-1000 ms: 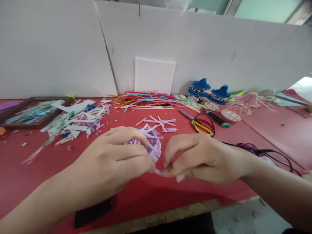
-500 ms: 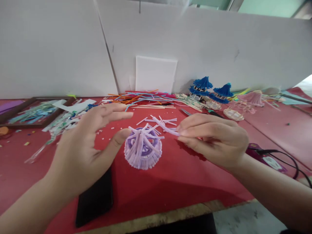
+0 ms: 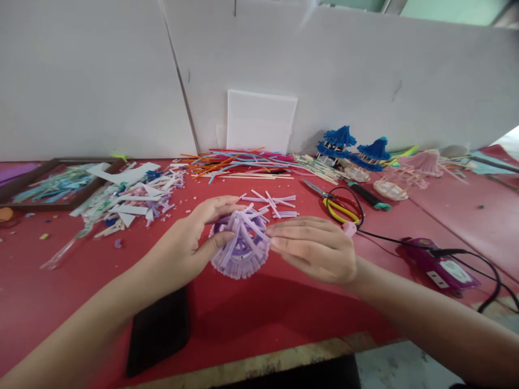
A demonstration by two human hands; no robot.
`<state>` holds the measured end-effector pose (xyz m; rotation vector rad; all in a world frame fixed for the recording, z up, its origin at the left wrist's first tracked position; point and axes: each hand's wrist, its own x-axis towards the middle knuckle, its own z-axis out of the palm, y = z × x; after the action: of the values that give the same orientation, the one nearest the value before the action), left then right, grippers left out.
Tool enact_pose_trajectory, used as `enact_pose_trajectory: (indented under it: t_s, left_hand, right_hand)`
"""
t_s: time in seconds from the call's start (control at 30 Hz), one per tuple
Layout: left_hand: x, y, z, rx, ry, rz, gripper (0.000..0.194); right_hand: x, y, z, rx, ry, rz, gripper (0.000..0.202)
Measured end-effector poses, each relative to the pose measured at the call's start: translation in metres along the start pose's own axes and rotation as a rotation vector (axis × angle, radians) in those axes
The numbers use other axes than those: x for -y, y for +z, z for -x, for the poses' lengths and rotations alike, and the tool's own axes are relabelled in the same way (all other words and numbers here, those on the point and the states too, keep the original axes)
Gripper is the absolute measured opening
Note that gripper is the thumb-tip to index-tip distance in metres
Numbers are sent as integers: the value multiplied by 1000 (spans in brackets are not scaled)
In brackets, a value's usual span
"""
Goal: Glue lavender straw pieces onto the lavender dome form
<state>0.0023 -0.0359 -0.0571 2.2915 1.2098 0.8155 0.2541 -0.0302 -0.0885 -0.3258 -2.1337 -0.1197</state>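
On the red table (image 3: 308, 313), my L hand (image 3: 198, 240) clasped the L side of the purple model (image 3: 243, 246), thumb opp. fingers. My R hand (image 3: 314, 248): fingertips pressed together at its R edge; couldn't tell if pinching anything. Model sat btwn hands, nr. loose strips (image 3: 272, 203).

The lilac model (image 3: 239, 268) looks matt and ribbed, the red tabletop (image 3: 308, 319) smooth with a faint sheen, the scissors' blades (image 3: 314, 188) bare metal, the socket block (image 3: 450, 270) shiny plastic.
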Motion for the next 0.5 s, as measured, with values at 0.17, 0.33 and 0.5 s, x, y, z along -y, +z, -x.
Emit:
enact_pose_trajectory:
  t_s: [0.17, 0.33, 0.5]
  left_hand:
    - [2, 0, -4, -2, 42, 39, 36]
    - [-4, 2, -1, -56, -56, 128, 33]
    - [-13, 6, 1, -222, -114, 132, 33]
  right_hand:
    - [5, 4, -1, -1, -49, 53, 9]
    - [8, 8, -4, -31, -50, 127, 7]
    - [7, 14, -3, -75, -58, 148, 9]
